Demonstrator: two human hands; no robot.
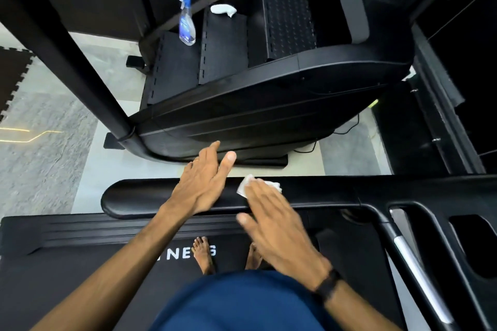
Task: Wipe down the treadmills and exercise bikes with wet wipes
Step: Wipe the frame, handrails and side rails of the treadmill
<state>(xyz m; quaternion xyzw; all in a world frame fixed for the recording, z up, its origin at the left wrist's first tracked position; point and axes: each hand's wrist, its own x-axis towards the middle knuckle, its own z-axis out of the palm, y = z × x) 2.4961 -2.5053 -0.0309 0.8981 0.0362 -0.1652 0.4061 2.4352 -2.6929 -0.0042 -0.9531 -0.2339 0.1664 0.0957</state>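
Two hands flat | right hand (271, 212) presses wipe (246, 185) on handrail (139, 197) | left hand (201, 183) spread, hovering

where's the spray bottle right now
In the head view the spray bottle stands upright at upper centre-left on a lower step of the black stair machine, just left of a crumpled white cloth.

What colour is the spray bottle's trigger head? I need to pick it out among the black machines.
Blue, on a clear spray bottle; head view.
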